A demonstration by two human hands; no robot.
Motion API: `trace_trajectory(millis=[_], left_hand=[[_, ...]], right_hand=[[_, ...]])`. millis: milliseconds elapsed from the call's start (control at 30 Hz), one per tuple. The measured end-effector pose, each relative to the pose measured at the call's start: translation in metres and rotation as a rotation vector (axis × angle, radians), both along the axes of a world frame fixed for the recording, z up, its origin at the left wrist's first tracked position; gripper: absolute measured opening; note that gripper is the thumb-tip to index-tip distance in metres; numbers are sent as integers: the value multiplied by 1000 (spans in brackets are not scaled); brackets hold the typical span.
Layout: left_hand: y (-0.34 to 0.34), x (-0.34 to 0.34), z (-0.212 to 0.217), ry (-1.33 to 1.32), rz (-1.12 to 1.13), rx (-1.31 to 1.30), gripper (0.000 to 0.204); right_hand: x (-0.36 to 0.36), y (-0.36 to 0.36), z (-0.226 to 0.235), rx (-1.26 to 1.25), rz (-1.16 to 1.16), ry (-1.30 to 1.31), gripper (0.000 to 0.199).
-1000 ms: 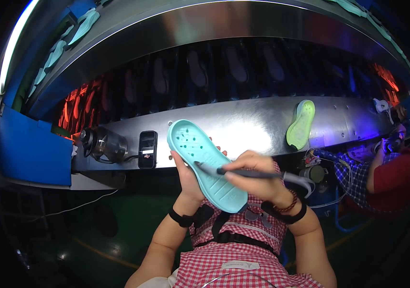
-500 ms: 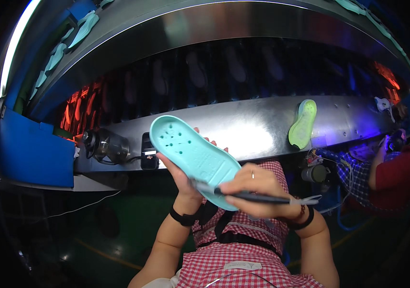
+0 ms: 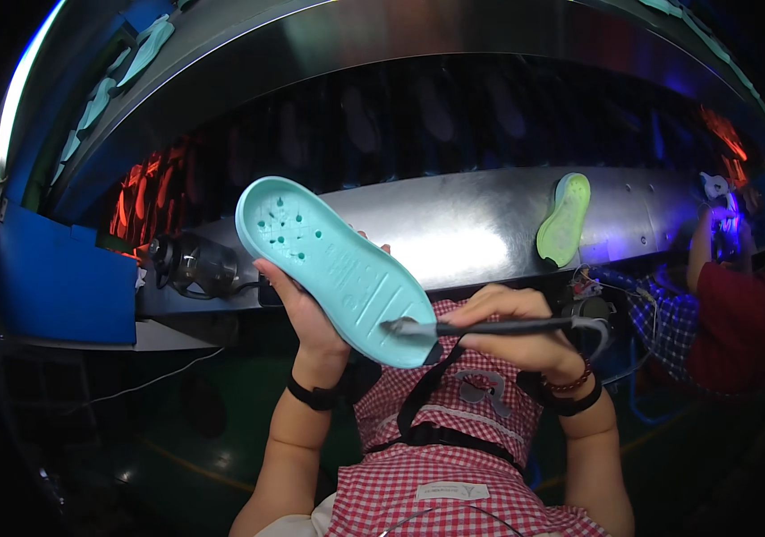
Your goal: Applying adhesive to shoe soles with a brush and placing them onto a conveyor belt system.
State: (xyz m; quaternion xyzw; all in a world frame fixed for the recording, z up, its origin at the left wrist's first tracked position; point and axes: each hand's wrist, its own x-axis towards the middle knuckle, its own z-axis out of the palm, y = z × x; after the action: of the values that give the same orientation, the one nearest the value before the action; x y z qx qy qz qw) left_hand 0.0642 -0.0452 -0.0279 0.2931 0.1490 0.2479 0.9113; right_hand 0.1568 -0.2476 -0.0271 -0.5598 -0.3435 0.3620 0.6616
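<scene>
A turquoise shoe sole (image 3: 338,268) rests in my left hand (image 3: 311,318), tilted with its holed, wider end up and to the left. The thumb lies along its near edge and fingertips show past the far edge. My right hand (image 3: 517,327) grips a brush (image 3: 508,328) with a dark handle. The brush's pale bristles touch the inner face of the sole near its lower right end. That end has a dark tip beside the brush.
A yellow-green sole (image 3: 565,222) lies on the metal bench (image 3: 454,233). At the left stands a dark see-through container (image 3: 199,266) near a blue panel (image 3: 65,277). More soles (image 3: 145,54) sit on the upper left conveyor. A co-worker in a red sleeve (image 3: 731,327) is at the right.
The sole has moved up and left, showing more of its inner face. The brush has shifted from the sole's near edge onto the inner face at its lower end.
</scene>
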Motion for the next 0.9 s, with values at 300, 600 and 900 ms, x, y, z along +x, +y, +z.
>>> trace_trajectory(millis=[300, 600, 900], left_hand=[[1, 5, 25, -187, -163, 140, 71], [-42, -12, 10, -267, -191, -209, 72], [-20, -7, 9, -124, -277, -71, 63]], right_hand=[[-3, 6, -19, 270, 101, 393, 20], [-22, 10, 0, 234, 27, 257, 18], [2, 15, 17, 284, 158, -61, 23]])
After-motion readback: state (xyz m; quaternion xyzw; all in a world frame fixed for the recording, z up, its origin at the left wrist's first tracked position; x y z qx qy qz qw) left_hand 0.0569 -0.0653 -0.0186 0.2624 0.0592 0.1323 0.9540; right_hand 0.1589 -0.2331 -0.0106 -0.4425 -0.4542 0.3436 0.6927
